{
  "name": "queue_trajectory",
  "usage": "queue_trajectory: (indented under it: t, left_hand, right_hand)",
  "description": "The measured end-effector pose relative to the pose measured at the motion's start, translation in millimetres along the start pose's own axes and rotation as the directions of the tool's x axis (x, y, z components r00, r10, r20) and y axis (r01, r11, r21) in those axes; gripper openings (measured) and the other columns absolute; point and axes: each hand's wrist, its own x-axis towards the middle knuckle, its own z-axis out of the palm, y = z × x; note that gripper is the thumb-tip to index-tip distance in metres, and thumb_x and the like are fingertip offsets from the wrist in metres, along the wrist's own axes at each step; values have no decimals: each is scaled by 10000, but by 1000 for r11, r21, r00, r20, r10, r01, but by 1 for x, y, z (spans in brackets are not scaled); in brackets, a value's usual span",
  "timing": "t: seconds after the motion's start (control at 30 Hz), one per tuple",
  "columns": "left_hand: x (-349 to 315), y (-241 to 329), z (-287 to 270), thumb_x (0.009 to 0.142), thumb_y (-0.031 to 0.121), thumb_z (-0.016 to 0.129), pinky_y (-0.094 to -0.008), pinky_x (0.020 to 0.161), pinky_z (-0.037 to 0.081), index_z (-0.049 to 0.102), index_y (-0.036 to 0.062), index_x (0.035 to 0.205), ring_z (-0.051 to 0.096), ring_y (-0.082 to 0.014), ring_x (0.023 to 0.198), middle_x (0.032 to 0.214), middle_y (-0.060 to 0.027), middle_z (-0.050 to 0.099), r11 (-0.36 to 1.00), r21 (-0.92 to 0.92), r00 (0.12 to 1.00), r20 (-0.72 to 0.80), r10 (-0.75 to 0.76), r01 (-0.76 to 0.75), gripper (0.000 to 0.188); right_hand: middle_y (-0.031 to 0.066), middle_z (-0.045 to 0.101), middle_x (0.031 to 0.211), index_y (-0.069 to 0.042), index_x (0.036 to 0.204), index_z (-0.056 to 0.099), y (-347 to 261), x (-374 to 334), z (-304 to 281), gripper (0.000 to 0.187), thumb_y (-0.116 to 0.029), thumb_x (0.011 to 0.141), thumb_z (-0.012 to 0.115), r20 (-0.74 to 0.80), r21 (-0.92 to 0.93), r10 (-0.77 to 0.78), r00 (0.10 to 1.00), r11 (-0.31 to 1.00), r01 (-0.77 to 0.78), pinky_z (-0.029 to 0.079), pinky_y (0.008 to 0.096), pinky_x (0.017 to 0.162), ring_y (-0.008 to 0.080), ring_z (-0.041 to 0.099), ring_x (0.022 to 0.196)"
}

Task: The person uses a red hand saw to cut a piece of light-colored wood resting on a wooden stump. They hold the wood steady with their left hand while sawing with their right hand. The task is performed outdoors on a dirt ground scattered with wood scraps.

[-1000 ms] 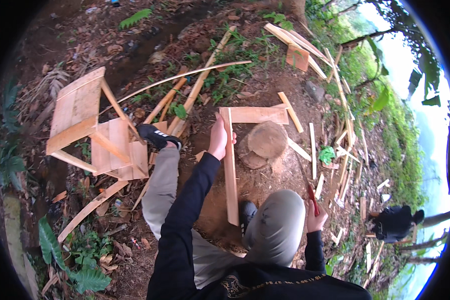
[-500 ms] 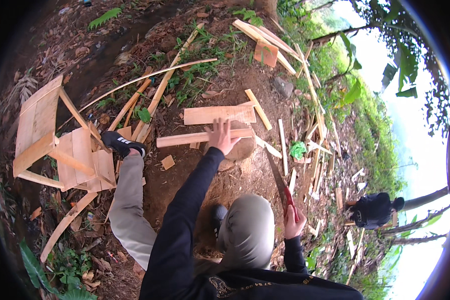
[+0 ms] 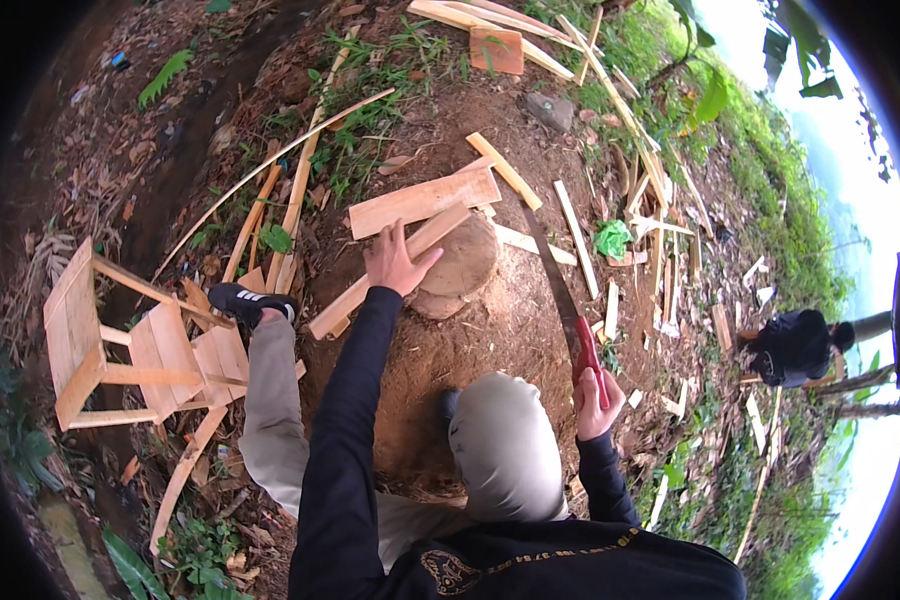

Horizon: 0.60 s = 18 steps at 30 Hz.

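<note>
My left hand [image 3: 398, 262] lies across a long wooden strip [image 3: 345, 308], fingers over its far side and thumb out on the near side. The strip slants over a round tree stump [image 3: 465, 258], its upper right end on the stump's top and its lower left end jutting past the edge. A wider plank [image 3: 425, 203] sits just beyond the strip. To the right, my right hand [image 3: 597, 402] is closed round the red handle of a handsaw [image 3: 558, 285]. The saw's blade points up and away, to the right of the stump and apart from the strip.
At the left stands a wooden chair [image 3: 135, 370], close to my shoe [image 3: 253, 300]. Loose slats [image 3: 575, 238] and a green plastic bag [image 3: 612, 238] litter the ground to the right. A grey stone [image 3: 550, 112] lies farther off. Another person [image 3: 795, 347] is bent over at the far right.
The strip has turned on the stump, its right end now pointing more away from me. My left hand has slid toward its left end. The saw stays in my right hand; the view has shifted.
</note>
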Motion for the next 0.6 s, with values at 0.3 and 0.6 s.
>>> queue_trajectory:
  t: [0.3,0.6]
  left_hand:
    - [11,-19,-13,951,681,407,-506,839,525,594,-26,1251,667,-428,961,1029,-269,676,987,-4,921,360,-150,162,791]
    - [35,8,-75,1048,317,451,-494,654,514,622,62,1167,659,-404,711,809,-193,666,948,-249,953,178,244,-196,329]
  right_hand:
    - [-31,481,556,-43,740,544,13,-2,2,338,-240,1006,611,22,54,77,997,995,-78,270,227,433,45,402,454]
    - [-36,498,576,-7,755,600,8,1,-3,302,-205,980,628,10,30,123,992,992,-123,313,231,460,44,442,506]
